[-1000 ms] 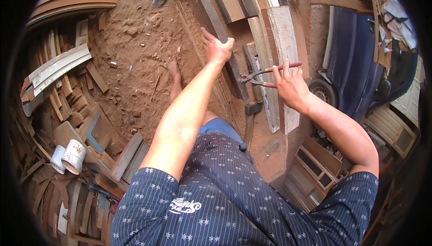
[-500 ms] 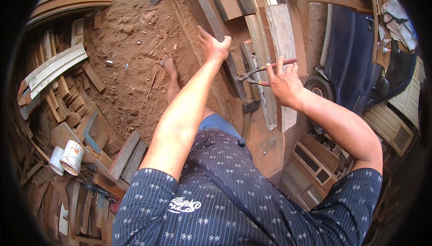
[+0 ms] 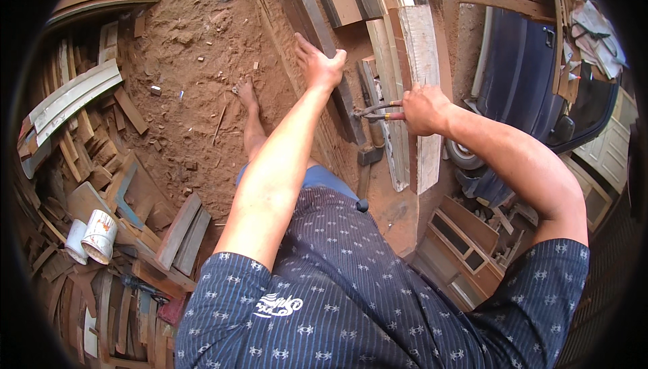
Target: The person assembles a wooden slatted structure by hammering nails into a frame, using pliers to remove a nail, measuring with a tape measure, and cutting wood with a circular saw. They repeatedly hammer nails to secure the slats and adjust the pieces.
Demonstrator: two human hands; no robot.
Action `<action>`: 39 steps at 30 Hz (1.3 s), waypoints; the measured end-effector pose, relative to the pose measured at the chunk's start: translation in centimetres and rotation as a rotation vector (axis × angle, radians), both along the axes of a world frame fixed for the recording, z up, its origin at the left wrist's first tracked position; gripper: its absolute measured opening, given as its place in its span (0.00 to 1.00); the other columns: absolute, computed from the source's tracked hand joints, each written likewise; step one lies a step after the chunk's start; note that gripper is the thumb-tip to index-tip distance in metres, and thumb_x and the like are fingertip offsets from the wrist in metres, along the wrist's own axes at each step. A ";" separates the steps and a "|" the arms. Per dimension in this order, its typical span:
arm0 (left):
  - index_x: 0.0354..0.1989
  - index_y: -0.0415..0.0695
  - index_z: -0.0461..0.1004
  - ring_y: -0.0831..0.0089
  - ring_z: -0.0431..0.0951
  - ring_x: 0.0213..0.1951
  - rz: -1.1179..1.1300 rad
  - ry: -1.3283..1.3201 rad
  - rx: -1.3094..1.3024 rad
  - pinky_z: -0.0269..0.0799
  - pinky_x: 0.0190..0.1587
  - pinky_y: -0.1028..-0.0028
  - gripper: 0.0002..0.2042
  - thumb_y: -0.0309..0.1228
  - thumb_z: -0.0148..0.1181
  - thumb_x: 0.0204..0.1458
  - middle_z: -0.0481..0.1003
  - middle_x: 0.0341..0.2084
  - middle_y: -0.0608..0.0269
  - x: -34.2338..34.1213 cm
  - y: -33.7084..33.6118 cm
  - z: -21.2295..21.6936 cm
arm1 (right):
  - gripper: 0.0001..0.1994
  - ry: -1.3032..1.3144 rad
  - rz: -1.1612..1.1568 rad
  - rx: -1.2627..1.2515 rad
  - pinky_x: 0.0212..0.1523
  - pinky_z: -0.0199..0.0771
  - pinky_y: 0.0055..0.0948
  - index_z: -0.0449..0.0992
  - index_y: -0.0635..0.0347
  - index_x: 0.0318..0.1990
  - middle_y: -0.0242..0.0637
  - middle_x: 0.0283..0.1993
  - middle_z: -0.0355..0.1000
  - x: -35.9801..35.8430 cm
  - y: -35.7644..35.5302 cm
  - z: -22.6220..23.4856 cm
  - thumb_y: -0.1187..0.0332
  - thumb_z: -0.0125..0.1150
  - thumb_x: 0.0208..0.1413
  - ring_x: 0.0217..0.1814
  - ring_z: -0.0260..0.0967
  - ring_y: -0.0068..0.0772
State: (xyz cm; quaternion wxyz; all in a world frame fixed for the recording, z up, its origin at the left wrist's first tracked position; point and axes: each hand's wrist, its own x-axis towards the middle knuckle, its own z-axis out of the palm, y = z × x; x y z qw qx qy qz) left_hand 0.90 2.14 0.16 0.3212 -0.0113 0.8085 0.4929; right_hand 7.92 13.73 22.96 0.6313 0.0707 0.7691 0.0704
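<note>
Left hand point(image 3: 320, 68): clamped on dark wooden beam point(image 3: 307, 18). Right hand point(image 3: 424, 110): now wrapped round handles of pincers point(image 3: 378, 107), fingers no longer spread; apparently a firmer squeeze. Pincer head: at beam's near end, close to hammer point(image 3: 369, 155).

Dark brown plank point(image 3: 302, 11), red-handled pincers point(image 3: 391, 116), blue car point(image 3: 516, 65), dark shirt point(image 3: 364, 288) (blue stripes, white figures).

daylight is bright; edges curve into black.
</note>
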 end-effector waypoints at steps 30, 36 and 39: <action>0.75 0.32 0.31 0.39 0.64 0.67 -0.157 0.051 -0.184 0.66 0.66 0.53 0.64 0.63 0.65 0.46 0.49 0.70 0.26 -1.0 -0.5 -0.6 | 0.17 0.691 -1.267 0.070 0.50 0.74 0.46 0.76 0.69 0.47 0.59 0.44 0.78 18.0 -9.0 10.8 0.62 0.61 0.61 0.50 0.77 0.55; 0.62 0.40 0.69 0.53 0.71 0.59 -0.139 0.249 -0.029 0.69 0.62 0.58 0.37 0.59 0.64 0.54 0.66 0.61 0.44 0.8 -5.2 6.0 | 0.15 1.089 -1.194 0.056 0.51 0.71 0.46 0.78 0.64 0.48 0.52 0.39 0.77 21.1 -12.1 5.1 0.63 0.62 0.61 0.45 0.72 0.55; 0.46 0.41 0.80 0.77 0.79 0.36 -0.162 -0.380 0.413 0.75 0.46 0.73 0.17 0.43 0.64 0.62 0.80 0.32 0.68 4.2 -8.2 15.0 | 0.13 1.226 -1.100 0.025 0.49 0.69 0.48 0.77 0.64 0.46 0.49 0.39 0.76 21.6 -13.8 3.0 0.64 0.64 0.59 0.43 0.69 0.54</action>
